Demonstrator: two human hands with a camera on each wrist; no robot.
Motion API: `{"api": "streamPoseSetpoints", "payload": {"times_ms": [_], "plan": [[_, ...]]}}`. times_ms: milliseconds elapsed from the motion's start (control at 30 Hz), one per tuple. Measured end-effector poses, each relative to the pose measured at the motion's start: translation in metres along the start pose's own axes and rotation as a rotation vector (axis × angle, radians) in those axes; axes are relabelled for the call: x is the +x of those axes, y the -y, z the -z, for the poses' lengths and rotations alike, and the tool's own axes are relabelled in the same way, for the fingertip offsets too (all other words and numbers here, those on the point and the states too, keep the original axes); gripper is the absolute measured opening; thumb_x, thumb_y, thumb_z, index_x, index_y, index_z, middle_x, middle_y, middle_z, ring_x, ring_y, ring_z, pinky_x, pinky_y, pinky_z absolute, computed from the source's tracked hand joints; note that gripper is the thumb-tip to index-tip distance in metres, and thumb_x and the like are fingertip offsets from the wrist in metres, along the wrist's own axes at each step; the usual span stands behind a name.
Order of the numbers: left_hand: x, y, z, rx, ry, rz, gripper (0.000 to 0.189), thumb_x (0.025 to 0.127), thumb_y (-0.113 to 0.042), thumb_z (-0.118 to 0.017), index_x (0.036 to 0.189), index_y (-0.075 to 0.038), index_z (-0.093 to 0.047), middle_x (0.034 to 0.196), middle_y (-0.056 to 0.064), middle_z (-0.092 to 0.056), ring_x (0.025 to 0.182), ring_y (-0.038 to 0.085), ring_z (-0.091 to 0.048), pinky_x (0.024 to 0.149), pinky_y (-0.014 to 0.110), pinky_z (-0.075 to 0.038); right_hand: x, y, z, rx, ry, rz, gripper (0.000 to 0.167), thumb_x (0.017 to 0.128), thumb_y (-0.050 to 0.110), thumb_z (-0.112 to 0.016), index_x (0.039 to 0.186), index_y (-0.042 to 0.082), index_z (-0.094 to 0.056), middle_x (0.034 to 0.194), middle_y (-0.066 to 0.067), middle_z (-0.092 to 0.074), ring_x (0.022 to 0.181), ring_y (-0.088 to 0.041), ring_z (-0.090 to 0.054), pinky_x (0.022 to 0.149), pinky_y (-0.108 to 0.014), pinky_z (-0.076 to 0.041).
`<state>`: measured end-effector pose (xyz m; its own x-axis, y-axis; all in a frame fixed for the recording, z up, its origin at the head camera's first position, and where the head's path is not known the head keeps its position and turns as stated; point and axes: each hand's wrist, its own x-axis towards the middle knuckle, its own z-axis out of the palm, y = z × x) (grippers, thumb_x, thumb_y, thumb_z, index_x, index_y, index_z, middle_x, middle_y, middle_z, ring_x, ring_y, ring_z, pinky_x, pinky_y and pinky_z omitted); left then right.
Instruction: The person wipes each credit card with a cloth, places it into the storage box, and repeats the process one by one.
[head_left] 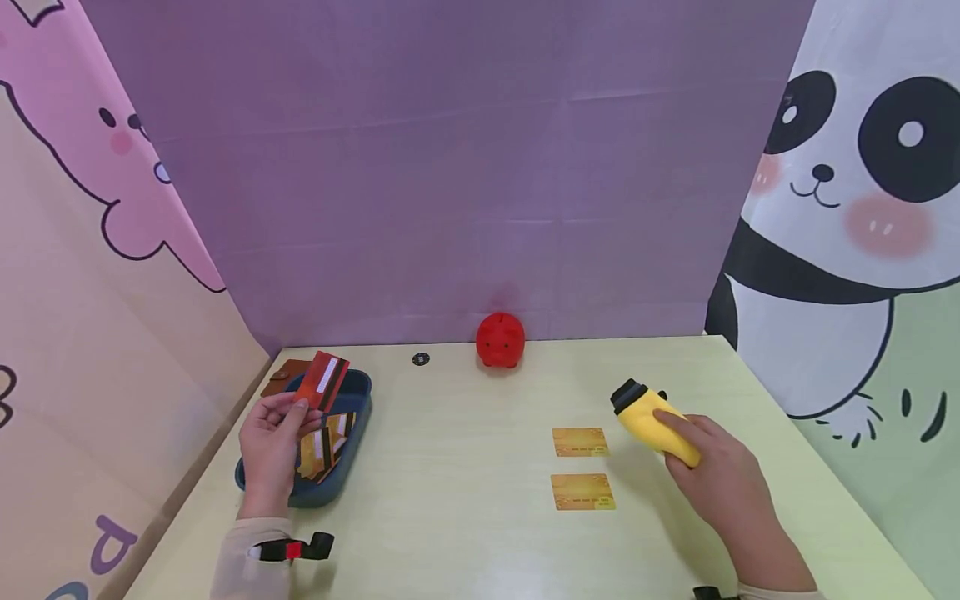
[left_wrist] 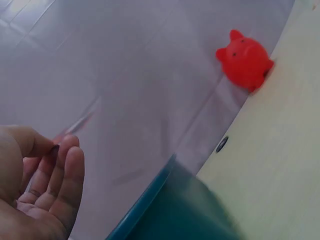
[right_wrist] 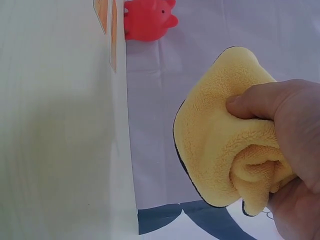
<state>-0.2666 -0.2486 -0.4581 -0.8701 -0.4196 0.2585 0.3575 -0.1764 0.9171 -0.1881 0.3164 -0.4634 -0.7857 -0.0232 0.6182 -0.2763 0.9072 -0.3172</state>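
Note:
Over a blue basket [head_left: 363, 421], my left hand [head_left: 272, 454] pinches a red bank card [head_left: 321, 382] with a dark stripe, tilted upright between thumb and fingers. In the left wrist view that card is seen nearly edge-on. Several gold cards [head_left: 315, 454] lie inside the basket below this hand. My right hand [head_left: 723, 479] grips a folded yellow cloth [right_wrist: 210, 145] with black edging, held above the table's right side. Left of the cloth, two gold cards lie flat on the table, a far card [head_left: 581, 442] and a near card [head_left: 582, 492].
A red piggy bank [head_left: 500, 340] stands at the table's back edge. To its left lies a small black disc [head_left: 421, 359]. A brown leather item with a snap [head_left: 281, 377] lies behind the basket. A purple backdrop [head_left: 480, 167] rises behind the table, with printed panels at both sides.

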Motion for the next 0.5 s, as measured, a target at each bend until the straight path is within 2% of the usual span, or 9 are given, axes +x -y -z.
{"api": "streamPoseSetpoints", "payload": {"times_ms": [333, 500], "plan": [[0.008, 0.002, 0.016, 0.077, -0.092, 0.121, 0.026, 0.101, -0.006, -0.07, 0.121, 0.004, -0.057, 0.084, 0.003, -0.072, 0.069, 0.012, -0.074, 0.071, 0.028, -0.063, -0.002, 0.003, -0.001, 0.028, 0.026, -0.041, 0.062, 0.074, -0.002, -0.085, 0.132, 0.015, -0.072, 0.115, -0.015, -0.07, 0.086, -0.035, -0.068, 0.069, -0.053, -0.056], [0.01, 0.004, 0.019, 0.121, -0.057, 0.169, 0.028, 0.1, -0.003, -0.069, 0.122, 0.005, -0.054, 0.084, 0.001, -0.071, 0.069, 0.012, -0.074, 0.072, 0.028, -0.063, -0.002, 0.004, -0.002, 0.038, 0.016, -0.031, 0.064, 0.073, -0.003, -0.086, 0.132, 0.016, -0.072, 0.114, -0.012, -0.071, 0.084, -0.032, -0.067, 0.068, -0.051, -0.055]]}}
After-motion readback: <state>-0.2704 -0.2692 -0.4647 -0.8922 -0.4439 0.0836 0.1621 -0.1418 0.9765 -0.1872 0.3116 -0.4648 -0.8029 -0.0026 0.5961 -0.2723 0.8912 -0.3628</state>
